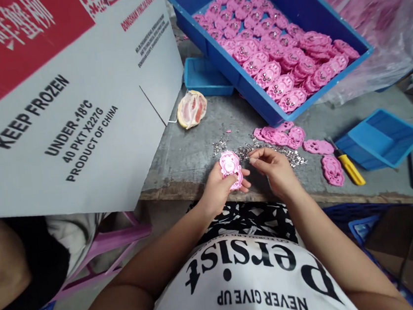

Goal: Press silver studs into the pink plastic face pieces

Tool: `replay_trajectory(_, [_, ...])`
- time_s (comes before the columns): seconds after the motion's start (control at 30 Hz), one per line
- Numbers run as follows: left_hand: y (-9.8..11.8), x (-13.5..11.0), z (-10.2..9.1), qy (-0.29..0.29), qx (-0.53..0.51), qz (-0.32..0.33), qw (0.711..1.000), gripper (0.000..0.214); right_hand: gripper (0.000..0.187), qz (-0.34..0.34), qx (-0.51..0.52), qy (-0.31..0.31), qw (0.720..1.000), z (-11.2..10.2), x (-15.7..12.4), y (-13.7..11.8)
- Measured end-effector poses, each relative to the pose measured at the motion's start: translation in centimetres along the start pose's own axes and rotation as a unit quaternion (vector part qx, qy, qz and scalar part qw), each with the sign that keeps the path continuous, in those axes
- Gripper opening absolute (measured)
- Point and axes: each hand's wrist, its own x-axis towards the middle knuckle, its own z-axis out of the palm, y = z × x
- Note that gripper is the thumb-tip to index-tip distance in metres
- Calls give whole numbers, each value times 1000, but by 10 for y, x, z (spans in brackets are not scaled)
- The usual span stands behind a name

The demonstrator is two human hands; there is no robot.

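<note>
My left hand (pixel 219 186) is closed around a pink plastic piece (pixel 230 166) with scalloped edges, the thumb pressed on its lower part. Just to the right, my right hand (pixel 273 169) has its thumb and index finger pinched together; whatever lies between the tips is too small to name. Behind the fingers, small silvery metal parts (pixel 296 156) are scattered on the grey table (pixel 170 164). Several loose pink pieces (pixel 279 136) lie beyond them, and another pink piece (pixel 332 170) rests beside a yellow-handled screwdriver (pixel 352 169) on the right.
A large blue tray (pixel 252 97) at the back holds many pink pieces. A small blue tray (pixel 205 78) and a peeled fruit (pixel 192 109) stand left of it. A white carton (pixel 123 110) blocks the left; a blue bin (pixel 383 137) sits right. Someone's leg (pixel 2 263) shows at left.
</note>
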Motion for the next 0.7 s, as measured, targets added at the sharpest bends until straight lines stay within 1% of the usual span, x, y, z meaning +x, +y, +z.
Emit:
replay_trajectory(0.1, [-6,1,-12,2,18,3,1000,43,17,-24,-104,9,994,-2,33,4])
replay_trajectory(0.17, [-10,4,-17,4,27,15,1000,42,13,-39,-214,26,976,-2,62,4])
replay_trajectory(0.2, [-12,5,-20,6,30,23,999,42,14,-51,-274,27,960,-1,78,3])
replay_trajectory(0.27, [-14,9,-22,10,33,40,999,41,19,-81,-390,13,917,3,106,-1])
replay_trajectory(0.3, [-14,10,-23,10,32,44,998,42,21,-97,-445,1,891,7,117,-3])
replay_trajectory(0.37, [-14,12,-25,5,27,43,999,43,25,-119,-547,-45,827,14,134,-6])
replay_trajectory(0.43, [-14,13,-26,-1,21,39,999,45,25,-129,-615,-92,773,19,143,-7])
replay_trajectory(0.47, [-14,13,-26,-2,19,39,999,46,24,-130,-633,-108,756,22,145,-7])
replay_trajectory(0.5, [-13,13,-26,-3,17,39,999,46,23,-131,-642,-118,746,23,145,-6])
replay_trajectory(0.63, [-13,12,-24,-4,12,42,999,46,28,-128,-653,-127,735,22,138,-5])
replay_trajectory(0.7, [-13,11,-23,-4,13,42,999,45,27,-122,-660,-137,729,19,133,-7])
